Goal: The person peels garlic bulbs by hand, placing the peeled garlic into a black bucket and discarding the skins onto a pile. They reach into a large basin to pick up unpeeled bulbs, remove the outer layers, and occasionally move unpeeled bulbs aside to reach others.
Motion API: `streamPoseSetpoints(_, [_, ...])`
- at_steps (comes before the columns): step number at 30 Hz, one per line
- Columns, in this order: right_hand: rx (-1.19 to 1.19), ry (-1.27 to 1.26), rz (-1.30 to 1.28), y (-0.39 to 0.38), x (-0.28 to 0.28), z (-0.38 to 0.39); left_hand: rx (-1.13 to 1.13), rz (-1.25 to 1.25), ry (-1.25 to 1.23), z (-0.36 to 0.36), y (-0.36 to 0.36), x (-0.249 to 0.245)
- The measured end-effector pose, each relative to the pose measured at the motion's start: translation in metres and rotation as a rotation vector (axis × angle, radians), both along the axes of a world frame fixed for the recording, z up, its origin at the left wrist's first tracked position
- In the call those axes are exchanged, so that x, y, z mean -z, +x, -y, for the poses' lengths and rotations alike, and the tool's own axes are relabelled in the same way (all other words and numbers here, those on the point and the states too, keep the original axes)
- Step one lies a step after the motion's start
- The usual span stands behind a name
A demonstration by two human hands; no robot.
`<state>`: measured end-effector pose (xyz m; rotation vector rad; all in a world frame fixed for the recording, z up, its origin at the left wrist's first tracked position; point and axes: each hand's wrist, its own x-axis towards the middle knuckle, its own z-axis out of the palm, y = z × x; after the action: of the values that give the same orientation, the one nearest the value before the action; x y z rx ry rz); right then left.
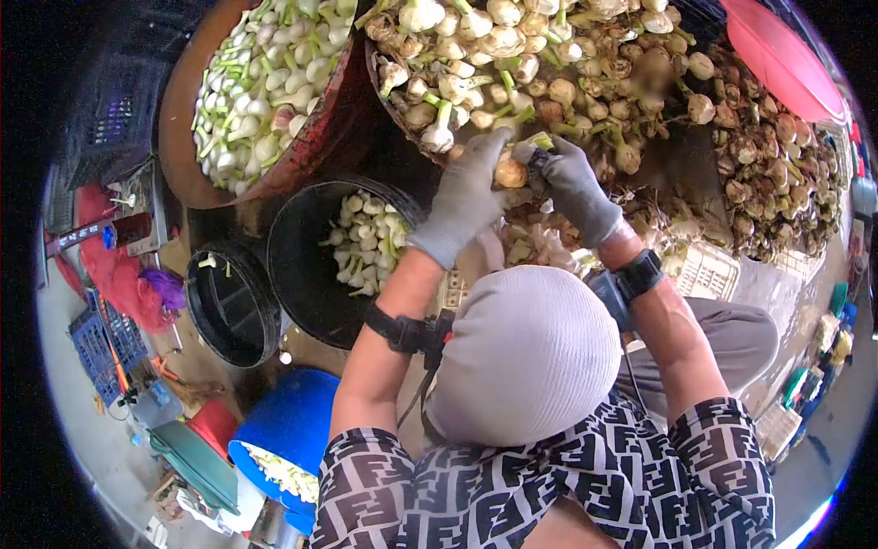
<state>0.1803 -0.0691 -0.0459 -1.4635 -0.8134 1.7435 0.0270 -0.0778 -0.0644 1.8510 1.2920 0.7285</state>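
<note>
My left hand (468, 194), in a grey glove, is closed around a yellowish-brown garlic bulb (510, 171). Close beside it, the gloved right hand (574, 188) has its fingers bent together near the bulb; a dark shape and a short pale-green stem piece (541, 142) show at its fingertips. What exactly the right fingers grip is partly hidden. Just beyond both hands lies a heap of untrimmed garlic bulbs (498, 41), some with green stalks. Loose papery skins (546, 240) lie below the hands.
To the left stands a black tub (291, 265) holding peeled white bulbs, with a large rusty-brown container (178, 151) of cleaned garlic behind it. A smaller black bucket (229, 343), a blue barrel (288, 412), a pink basin (786, 59) and a dirty bulb pile (777, 174) surround the workplace.
</note>
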Motion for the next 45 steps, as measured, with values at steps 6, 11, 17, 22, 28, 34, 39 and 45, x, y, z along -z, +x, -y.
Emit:
streamPoseSetpoints(6, [-0.080,-0.133,0.040,0.004,-0.018,0.001,0.010,-0.039,-0.006,0.004,-0.005,-0.006])
streamPoseSetpoints(11, [-0.301,0.373,0.242,0.018,0.014,0.006,0.069,0.020,-0.027,0.000,-0.012,0.002])
streamPoseSetpoints(17, [-0.508,0.818,0.534,0.025,0.038,0.008,0.009,0.405,-0.376,0.005,-0.018,0.007])
streamPoseSetpoints(22, [-0.053,-0.068,-0.026,0.009,0.028,0.006,-0.057,0.496,-0.416,0.006,-0.016,0.039])
streamPoseSetpoints(28, [-0.401,0.493,0.611,0.014,0.028,0.007,-0.333,0.764,-0.816,0.001,-0.013,0.016])
streamPoseSetpoints(34, [-0.190,0.636,0.586,0.000,0.023,0.004,-0.270,0.230,-0.023,0.001,-0.001,-0.003])
streamPoseSetpoints(39, [-0.195,0.124,0.045,0.011,0.009,0.002,-0.332,0.995,-0.624,0.005,-0.014,0.011])
streamPoseSetpoints(45, [-0.386,0.529,0.119,0.022,0.005,0.012,-0.175,1.146,-0.675,-0.001,-0.017,-0.008])
